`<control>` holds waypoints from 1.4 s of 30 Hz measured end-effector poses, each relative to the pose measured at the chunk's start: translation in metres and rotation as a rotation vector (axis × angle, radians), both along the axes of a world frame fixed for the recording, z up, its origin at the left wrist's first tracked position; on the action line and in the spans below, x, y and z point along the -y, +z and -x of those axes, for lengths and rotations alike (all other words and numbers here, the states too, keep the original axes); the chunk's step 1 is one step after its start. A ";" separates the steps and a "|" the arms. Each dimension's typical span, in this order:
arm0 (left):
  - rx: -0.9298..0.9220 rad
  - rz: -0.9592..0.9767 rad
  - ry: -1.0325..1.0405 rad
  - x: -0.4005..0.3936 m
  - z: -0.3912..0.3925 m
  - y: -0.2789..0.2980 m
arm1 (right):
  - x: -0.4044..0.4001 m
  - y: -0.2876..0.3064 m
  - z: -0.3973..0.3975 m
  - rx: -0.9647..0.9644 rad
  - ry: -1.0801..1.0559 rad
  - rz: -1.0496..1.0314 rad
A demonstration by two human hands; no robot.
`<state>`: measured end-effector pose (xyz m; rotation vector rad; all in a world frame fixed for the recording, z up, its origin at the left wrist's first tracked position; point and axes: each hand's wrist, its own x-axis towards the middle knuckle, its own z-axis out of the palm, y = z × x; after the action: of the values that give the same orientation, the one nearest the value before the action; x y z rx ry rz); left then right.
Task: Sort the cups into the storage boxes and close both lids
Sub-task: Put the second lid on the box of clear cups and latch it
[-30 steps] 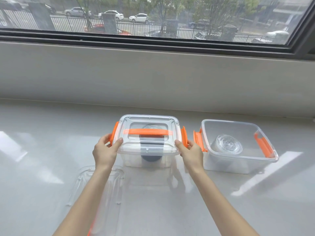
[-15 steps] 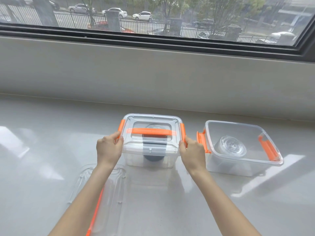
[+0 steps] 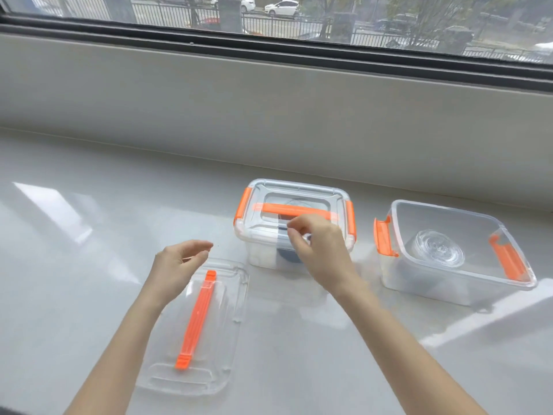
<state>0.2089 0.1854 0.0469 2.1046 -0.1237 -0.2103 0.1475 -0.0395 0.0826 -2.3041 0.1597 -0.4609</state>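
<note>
A clear storage box [image 3: 263, 235] with its lid on and both orange side latches up stands in the middle; a dark cup [image 3: 285, 254] shows through its wall. To its right an open clear box [image 3: 508, 235] holds a clear glass cup [image 3: 437, 248], with its orange latches folded down. A loose clear lid with an orange handle [image 3: 197, 319] lies flat in front left. My left hand [image 3: 176, 265] hovers open over the far end of that lid. In front of the closed box my right hand [image 3: 317, 247] hangs in the air, fingers loosely curled, holding nothing.
The boxes stand on a glossy white counter [image 3: 89, 265] that runs back to a grey sill wall [image 3: 269, 115] under a window. Bright reflections streak the counter at left and right.
Both hands have let go of the closed box's side latches, which now sit pressed up. The left hand moved down-left over the loose lid; the right drew back in front of the box.
</note>
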 end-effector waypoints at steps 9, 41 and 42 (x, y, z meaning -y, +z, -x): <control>-0.236 -0.352 0.195 -0.041 0.044 -0.051 | -0.073 -0.087 0.033 -0.761 0.197 -0.457; -0.765 0.449 -0.241 0.204 0.148 0.010 | 0.185 0.093 0.185 -0.250 -0.032 -0.742; -0.783 0.535 -0.231 0.220 0.147 0.016 | 0.194 0.104 0.188 -0.225 -0.018 -0.699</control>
<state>0.0622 -0.0343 0.0627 1.3584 0.0469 -1.0014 -0.0408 -0.2333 0.1870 -1.6575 0.3857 -0.1167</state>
